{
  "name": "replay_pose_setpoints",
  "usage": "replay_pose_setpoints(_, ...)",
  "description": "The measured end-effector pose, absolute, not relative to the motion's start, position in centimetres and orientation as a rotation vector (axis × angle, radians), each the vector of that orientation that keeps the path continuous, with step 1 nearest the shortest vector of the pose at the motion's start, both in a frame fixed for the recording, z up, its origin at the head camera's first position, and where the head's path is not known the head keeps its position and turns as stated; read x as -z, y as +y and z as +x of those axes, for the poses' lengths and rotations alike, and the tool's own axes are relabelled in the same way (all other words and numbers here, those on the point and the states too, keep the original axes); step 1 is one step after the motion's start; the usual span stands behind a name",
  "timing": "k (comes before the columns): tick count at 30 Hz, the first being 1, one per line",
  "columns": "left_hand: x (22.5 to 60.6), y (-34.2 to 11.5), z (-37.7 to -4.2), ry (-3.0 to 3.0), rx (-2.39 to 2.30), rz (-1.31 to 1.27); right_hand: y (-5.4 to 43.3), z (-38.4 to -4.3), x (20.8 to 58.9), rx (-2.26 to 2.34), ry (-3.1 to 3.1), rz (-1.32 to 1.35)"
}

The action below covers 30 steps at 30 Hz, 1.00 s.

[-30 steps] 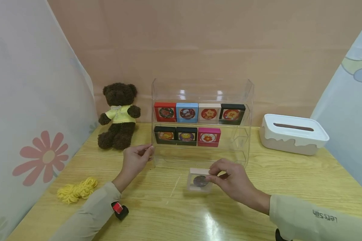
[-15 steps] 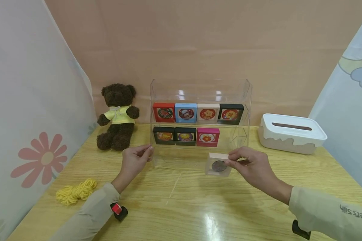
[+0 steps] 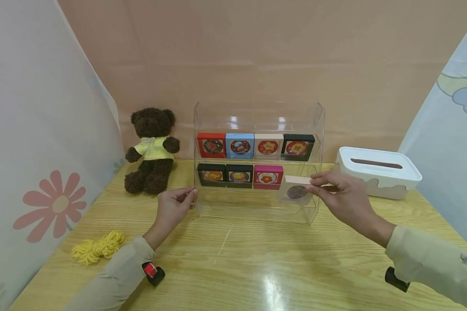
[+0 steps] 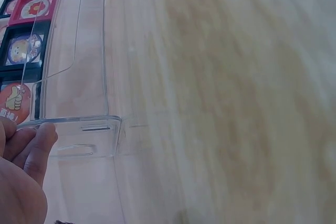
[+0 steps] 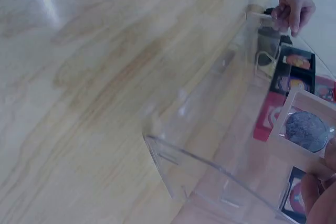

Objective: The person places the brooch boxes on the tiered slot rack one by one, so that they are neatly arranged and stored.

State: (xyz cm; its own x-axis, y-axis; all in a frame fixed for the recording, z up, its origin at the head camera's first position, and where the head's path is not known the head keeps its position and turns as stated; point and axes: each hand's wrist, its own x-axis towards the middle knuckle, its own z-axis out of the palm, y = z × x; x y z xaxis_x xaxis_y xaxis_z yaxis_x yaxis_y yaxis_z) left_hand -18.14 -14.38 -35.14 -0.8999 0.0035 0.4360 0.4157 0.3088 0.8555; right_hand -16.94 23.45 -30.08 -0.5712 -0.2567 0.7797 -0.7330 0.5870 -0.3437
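A clear acrylic display rack (image 3: 257, 114) stands at the back of the table, with small square framed boxes along its upper and middle tiers. My left hand (image 3: 174, 208) pinches the rack's left side edge. Between the thumb and fingers of my right hand (image 3: 346, 196) is a pale pink framed box (image 3: 282, 194), held by its right side. Its clear window shows a dark round badge (image 5: 307, 131). This box is at the right end of the middle tier, just right of the magenta box (image 3: 268, 176); whether it touches the shelf, I cannot tell.
On the upper tier are red (image 3: 212, 145), light blue (image 3: 239, 146), pale pink (image 3: 269, 146) and black boxes (image 3: 298, 147). A brown teddy bear (image 3: 151, 149) sits left of the rack, yellow cord (image 3: 98, 247) lies front left, and a white tissue box (image 3: 377, 172) stands right.
My right hand has carried the pale pink box rightward and up, from in front of the rack to the right end of its middle tier. The left hand keeps its place on the rack.
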Motion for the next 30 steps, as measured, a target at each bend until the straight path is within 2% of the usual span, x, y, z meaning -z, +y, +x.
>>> replay_pose_setpoints(10, 35.3, -14.4, -18.2, -2.229, 1.634, -0.37, 24.7, -18.7, 28.3, -0.741, -2.011, 0.665)
replay_pose_setpoints(30, 35.2, -14.4, -18.1, -2.244, 1.603, -0.357, 25.1, -20.4, 26.2, -0.678, -1.994, 0.656)
